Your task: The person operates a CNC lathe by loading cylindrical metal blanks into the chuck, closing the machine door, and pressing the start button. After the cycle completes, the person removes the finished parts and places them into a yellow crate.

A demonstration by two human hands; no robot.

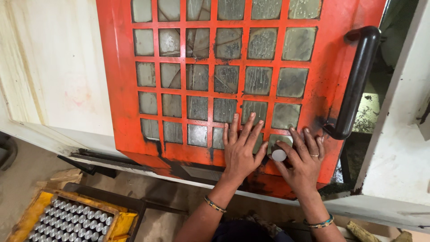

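The left hand (240,150) lies open and flat on the orange metal machine door with grid windows (224,80), holding nothing. The right hand (302,161) presses beside it, pinching a small round silver metal piece (278,155) against the door, near the black handle (356,83).

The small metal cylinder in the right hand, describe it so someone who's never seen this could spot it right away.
Start at the big orange machine door with its grid of grimy window panes and go to its lower right corner, beside the black handle. The right hand there pinches a short silvery round cylinder, the only bright metal piece against the door.
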